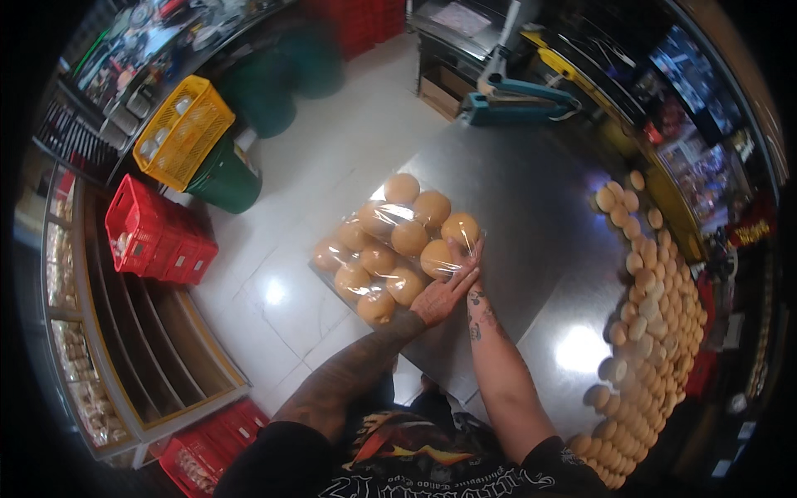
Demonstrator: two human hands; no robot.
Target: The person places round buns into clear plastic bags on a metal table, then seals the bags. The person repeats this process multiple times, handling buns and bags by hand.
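Round brown buns in clear plastic bags lie at the left corner of a metal worktable [517, 187]. My right hand [468, 258] is at the right end of the upper bag of buns [411, 215], its thumb and fingers around the film beside the end buns. My left hand [439, 300] lies just below, palm down, its fingers stretched towards my right wrist and touching or nearly touching it. Whether it pinches any film is hidden. Left of it, a second bag of buns [373, 267] rests near the table edge, close against the first.
Many loose buns [660, 324] cover the table's right side. A teal sealer-like device [523, 103] stands at the far end. On the left are red crates [168, 239], a yellow crate [187, 131] on a green bin [227, 177], and a display shelf [149, 348].
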